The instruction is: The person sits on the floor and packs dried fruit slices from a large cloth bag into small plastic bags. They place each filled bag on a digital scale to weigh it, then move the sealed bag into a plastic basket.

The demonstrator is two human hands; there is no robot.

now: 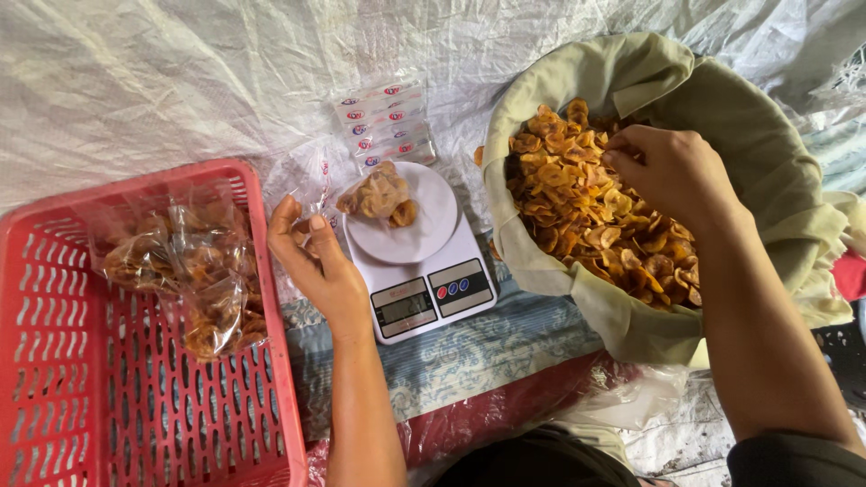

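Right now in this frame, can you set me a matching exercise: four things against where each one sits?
Things:
1. right hand
2. left hand
3. small pile of chips
4. bagged chips

Places:
A. in the red basket
B. on the kitchen scale
C. in the cloth-lined bowl of chips
D. at a clear plastic bag beside the scale

Pairs: 1-C, 2-D, 3-B, 4-A

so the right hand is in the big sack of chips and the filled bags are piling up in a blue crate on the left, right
Not quite: the head view shows the crate is red, not blue. The rest holds: the right hand is in the sack of chips, and the filled bags lie in that crate on the left.
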